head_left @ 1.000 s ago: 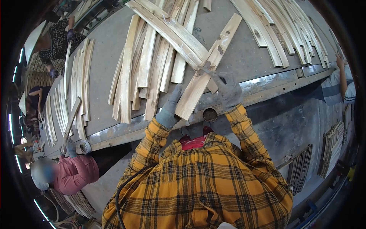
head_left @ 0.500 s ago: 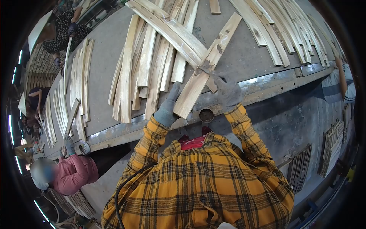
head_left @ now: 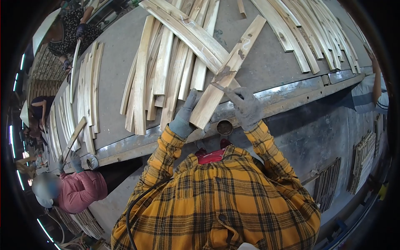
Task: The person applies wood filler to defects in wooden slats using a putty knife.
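Note:
A wooden board (head_left: pixel 214 92) with brown smeared patches lies slanted across the other boards, its near end over the table edge. My left hand (head_left: pixel 183 116), in a grey glove, grips this near end, with the thumb along the board's left side. In my gloved right hand (head_left: pixel 248 109) is a narrow, putty-knife-like blade (head_left: pixel 217 86), its tip at the board's face just below a brown patch. The index finger stretches along the tool, and its handle is mostly hidden in the glove. Under the slanted board, two crossing boards (head_left: pixel 187 31) rest on a pile of strips (head_left: pixel 141 83).
A round tin (head_left: pixel 225 127) sits at the table's metal edge (head_left: pixel 283 92), between my forearms. More wooden strips (head_left: pixel 300 37) lie at the far right. A co-worker in pink (head_left: pixel 83 187) handles a strip at the left; another person's arm (head_left: pixel 377 79) shows at the right edge.
My right hand has drawn the blade from the brown patch slightly down and left towards the board's near end. My left hand keeps its hold. The pink-sleeved co-worker's hands have shifted on their strip.

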`<state>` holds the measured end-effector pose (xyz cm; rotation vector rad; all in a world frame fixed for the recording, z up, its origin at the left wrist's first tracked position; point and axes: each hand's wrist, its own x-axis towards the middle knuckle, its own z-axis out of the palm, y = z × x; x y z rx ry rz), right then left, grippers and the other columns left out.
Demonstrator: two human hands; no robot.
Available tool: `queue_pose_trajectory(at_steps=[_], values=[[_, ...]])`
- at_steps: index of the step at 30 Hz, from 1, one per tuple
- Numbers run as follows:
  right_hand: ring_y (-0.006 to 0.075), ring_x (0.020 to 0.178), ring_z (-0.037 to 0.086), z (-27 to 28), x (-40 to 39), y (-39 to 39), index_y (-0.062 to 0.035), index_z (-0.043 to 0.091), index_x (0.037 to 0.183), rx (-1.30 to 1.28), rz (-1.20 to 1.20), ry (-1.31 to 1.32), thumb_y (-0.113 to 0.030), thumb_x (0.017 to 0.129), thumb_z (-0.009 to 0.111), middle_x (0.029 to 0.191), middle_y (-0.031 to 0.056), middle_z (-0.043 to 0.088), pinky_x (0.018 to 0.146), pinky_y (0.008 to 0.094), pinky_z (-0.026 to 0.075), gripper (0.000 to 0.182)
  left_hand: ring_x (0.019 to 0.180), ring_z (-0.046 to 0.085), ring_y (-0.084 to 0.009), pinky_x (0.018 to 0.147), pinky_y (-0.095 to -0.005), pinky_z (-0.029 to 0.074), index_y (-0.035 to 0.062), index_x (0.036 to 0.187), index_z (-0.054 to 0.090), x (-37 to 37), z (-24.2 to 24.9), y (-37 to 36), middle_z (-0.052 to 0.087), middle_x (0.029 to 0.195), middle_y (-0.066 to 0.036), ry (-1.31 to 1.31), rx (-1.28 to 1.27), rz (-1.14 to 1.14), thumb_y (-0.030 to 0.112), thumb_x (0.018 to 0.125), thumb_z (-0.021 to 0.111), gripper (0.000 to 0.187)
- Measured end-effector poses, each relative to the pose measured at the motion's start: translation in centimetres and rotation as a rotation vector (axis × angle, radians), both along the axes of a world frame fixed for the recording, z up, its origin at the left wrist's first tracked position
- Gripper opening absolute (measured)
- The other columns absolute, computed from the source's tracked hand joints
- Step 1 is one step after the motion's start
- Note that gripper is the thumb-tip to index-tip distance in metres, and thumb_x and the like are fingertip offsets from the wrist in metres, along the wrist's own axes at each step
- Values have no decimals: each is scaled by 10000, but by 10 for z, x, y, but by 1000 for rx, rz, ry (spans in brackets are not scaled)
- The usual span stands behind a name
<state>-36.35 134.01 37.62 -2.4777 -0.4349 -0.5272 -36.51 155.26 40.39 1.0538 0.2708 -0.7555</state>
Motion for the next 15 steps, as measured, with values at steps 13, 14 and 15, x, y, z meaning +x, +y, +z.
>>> queue_pose_trajectory(at_steps=[13,14,15], values=[[200,727,609,-1,11,0,-233,632,1126,118,-40,29,-67,778,597,887,23,574,604,313,522,387,450,583,-191,353,-264,454,-20,1190,458,0,-4,3,601,721,-136,-21,-56,-56,713,838,335,822],[200,727,609,-6,14,-1,-233,632,1126,117,-36,27,-67,778,597,887,23,574,604,313,522,387,449,582,-190,357,-263,458,-20,1184,463,1,-5,2,600,718,-131,-12,-15,-14,712,839,337,819],[203,741,609,-15,19,-6,-230,631,1126,30,-48,-49,-76,782,602,888,21,573,611,315,519,378,449,582,-190,357,-263,458,-20,1184,463,3,-10,-3,600,718,-131,-11,-14,-12,712,839,337,819]])
